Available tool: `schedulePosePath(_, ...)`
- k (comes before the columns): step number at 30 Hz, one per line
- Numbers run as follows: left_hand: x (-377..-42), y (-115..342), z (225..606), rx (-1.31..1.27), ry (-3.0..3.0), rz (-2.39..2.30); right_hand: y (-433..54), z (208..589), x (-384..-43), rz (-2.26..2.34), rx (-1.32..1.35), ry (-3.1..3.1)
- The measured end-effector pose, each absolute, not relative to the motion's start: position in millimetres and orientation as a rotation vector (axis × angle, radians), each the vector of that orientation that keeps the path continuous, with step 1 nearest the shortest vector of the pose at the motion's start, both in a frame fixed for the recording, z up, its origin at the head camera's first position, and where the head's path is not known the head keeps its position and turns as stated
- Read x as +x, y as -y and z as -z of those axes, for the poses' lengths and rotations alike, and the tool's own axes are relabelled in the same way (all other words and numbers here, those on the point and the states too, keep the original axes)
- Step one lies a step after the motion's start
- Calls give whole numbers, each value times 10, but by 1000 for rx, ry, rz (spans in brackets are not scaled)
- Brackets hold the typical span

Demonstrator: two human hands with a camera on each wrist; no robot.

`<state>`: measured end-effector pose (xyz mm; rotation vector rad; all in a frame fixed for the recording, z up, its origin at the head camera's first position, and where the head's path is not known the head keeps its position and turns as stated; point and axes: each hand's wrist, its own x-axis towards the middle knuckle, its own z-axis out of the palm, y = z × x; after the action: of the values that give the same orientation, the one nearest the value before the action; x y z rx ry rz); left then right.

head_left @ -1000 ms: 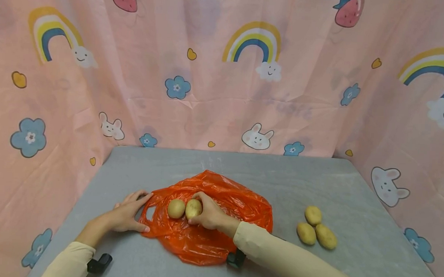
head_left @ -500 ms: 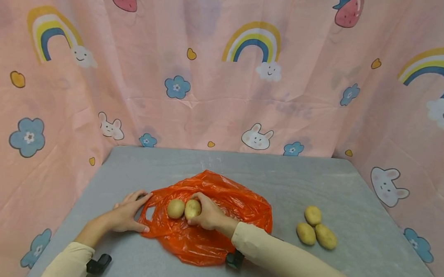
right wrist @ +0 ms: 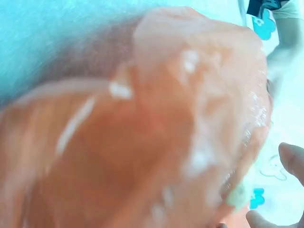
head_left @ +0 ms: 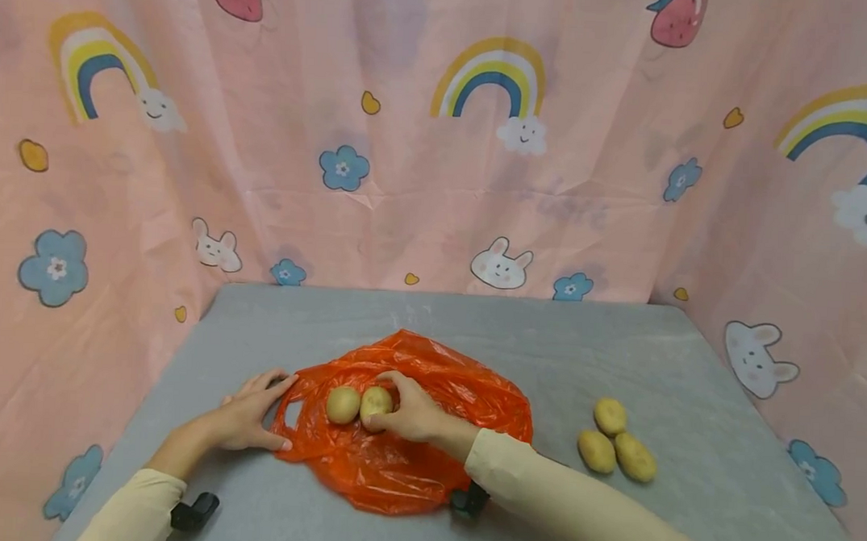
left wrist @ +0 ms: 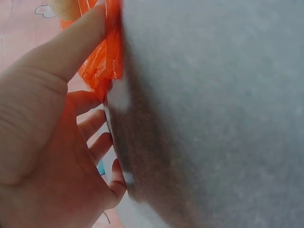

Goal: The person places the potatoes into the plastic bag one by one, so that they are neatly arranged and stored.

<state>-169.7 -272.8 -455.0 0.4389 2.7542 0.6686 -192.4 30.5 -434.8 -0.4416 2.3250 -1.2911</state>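
A crinkled orange-red plastic bag (head_left: pixel 430 359) lies spread on the grey table. Two potatoes rest side by side on it: the left potato (head_left: pixel 343 404) and the right potato (head_left: pixel 375 403). My right hand (head_left: pixel 416 411) is at the right potato, thumb and index finger spread around its right side. In the right wrist view, the fingertips (right wrist: pixel 292 159) stand apart from the pale potato (right wrist: pixel 239 195). My left hand (head_left: pixel 248 416) rests at the bag's left edge beside the handle hole, its thumb and fingertips touching the plastic; the left wrist view shows the fingers spread.
Three more potatoes (head_left: pixel 611 416) lie in a cluster on the table (head_left: pixel 714 509) to the right. A pink patterned curtain (head_left: pixel 436 206) encloses the back and both sides. Each wrist wears a black camera (head_left: pixel 194 511).
My right hand has loosened from the right potato and drawn slightly to the right. The potatoes and the left hand keep their places.
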Motion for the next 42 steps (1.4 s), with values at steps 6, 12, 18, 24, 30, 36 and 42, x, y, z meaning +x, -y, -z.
schedulePosePath(6, -1704, 2701, 4554, 423, -2737, -653, -510, 4233, -1935, 1313, -397, -2300)
schedulePosePath(12, -1700, 2725, 4586, 419, -2757, -653, -740, 4112, -1962, 1311, -408, -2367)
schedulePosePath(18, -1706, 2765, 4604, 385, -2746, -656, -966, 4007, -1959, 1303, -417, -2439)
schedulePosePath(24, -1728, 2733, 4606, 416, -2743, -669, -1277, 3970, -2013, 1319, -460, -2489)
schedulePosePath(30, -1749, 2743, 4610, 376, -2737, -667, -1479, 3897, -2066, 1328, -538, -2497)
schedulePosePath(36, -1728, 2735, 4590, 354, -2727, -673, -1654, 3867, -2075, 1285, -534, -2516)
schedulePosePath(42, -1729, 2733, 4572, 345, -2730, -670, -1833, 3847, -2113, 1248, -462, -2552)
